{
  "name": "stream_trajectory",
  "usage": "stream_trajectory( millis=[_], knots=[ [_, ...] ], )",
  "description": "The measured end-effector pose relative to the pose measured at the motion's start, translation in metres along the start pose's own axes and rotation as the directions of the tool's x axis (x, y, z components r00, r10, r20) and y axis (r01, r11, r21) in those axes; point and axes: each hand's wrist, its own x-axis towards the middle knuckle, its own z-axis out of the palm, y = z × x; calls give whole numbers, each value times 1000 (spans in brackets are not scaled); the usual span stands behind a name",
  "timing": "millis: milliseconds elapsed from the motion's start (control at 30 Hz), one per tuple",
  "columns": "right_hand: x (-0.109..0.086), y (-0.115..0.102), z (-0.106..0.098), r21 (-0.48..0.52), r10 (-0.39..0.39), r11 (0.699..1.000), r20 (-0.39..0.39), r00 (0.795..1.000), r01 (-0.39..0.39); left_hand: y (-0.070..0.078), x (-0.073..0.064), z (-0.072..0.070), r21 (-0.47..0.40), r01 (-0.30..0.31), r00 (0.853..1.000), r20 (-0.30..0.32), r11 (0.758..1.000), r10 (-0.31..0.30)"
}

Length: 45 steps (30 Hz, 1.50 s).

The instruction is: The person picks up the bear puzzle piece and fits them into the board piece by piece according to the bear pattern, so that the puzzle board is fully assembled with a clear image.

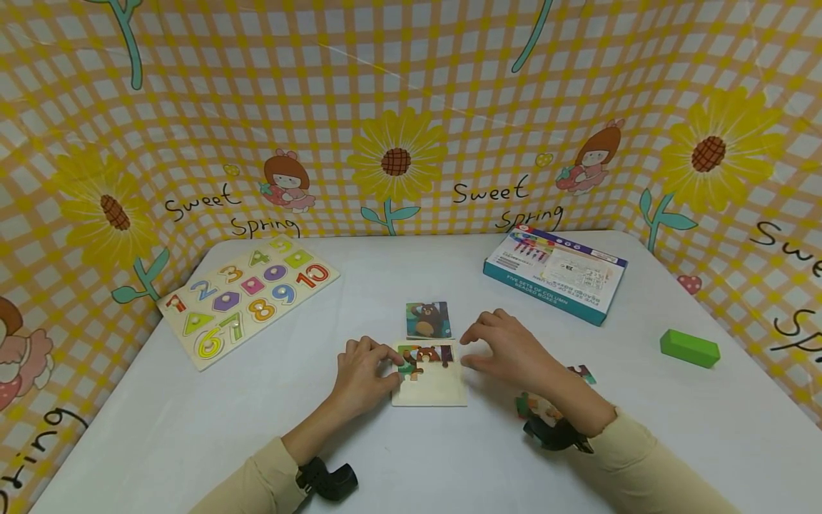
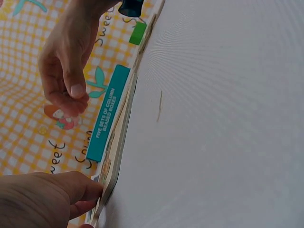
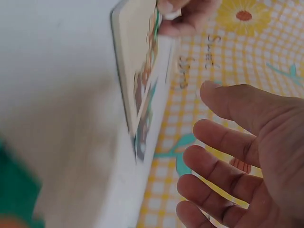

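Note:
A wooden jigsaw board (image 1: 437,389) lies in the middle of the table, its upper part filled with bear-picture pieces (image 1: 424,355). My left hand (image 1: 364,375) holds the board's left edge with thumb and index finger, close to a green piece. In the left wrist view those fingertips sit at the board's rim. My right hand (image 1: 510,350) hovers just right of the board, its fingers spread and loosely bent with nothing between them; the right wrist view shows this too. Behind the board lies a square bear picture (image 1: 427,319).
Loose jigsaw pieces (image 1: 581,373) lie under and beside my right forearm. A number board (image 1: 250,300) lies at the back left, a teal-sided box (image 1: 555,275) at the back right. A green block (image 1: 690,348) rests at the far right. Patterned cloth (image 1: 398,93) surrounds the table.

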Motion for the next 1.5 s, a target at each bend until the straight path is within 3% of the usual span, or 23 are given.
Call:
stream_trajectory(
  millis=[300,600,867,1500],
  knots=[
    [-25,32,-17,6,109,994,-5,994,-109,0,0,0,5,3,1000,0,1000,-3],
    [-52,63,-21,47,142,989,24,990,-143,0,0,1,-9,-3,1000,5,1000,3],
    [-70,85,-17,20,152,988,38,988,-152,0,-1,0,-13,-11,1000,-2,1000,11],
    [-80,99,-13,-8,147,989,69,987,-147,0,-1,0,-14,-7,1000,0,1000,7]
  ],
)
